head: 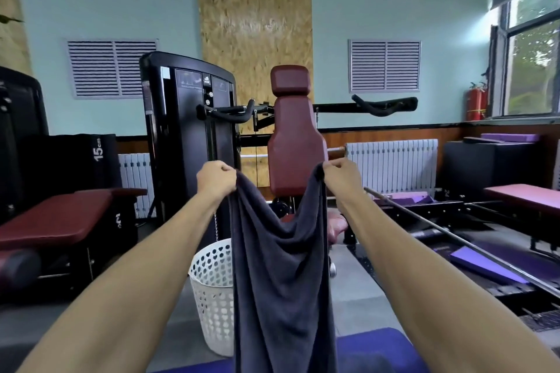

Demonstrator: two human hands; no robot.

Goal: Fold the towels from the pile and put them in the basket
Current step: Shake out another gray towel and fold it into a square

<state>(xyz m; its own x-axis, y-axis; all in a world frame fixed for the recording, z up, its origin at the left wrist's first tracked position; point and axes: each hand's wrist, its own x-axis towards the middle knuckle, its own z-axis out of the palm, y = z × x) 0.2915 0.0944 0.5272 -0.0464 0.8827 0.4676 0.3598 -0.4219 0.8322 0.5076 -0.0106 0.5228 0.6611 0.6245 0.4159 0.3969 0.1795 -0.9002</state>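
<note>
A dark grey towel [281, 275] hangs lengthwise in front of me, sagging in the middle between my two raised hands. My left hand [215, 179] grips its upper left corner. My right hand [342, 176] pinches the upper right corner. Both arms are stretched forward at about chest height. A white plastic basket [212, 294] with heart-shaped holes stands on the floor below, partly hidden behind the towel's left edge. The pile of towels is not in view.
A blue padded surface [372, 348] lies at the bottom, under the towel. A weight machine with a dark red seat [292, 142] stands straight ahead. Dark red benches [60, 218] are at left, a long metal bar [472, 248] and purple mats at right.
</note>
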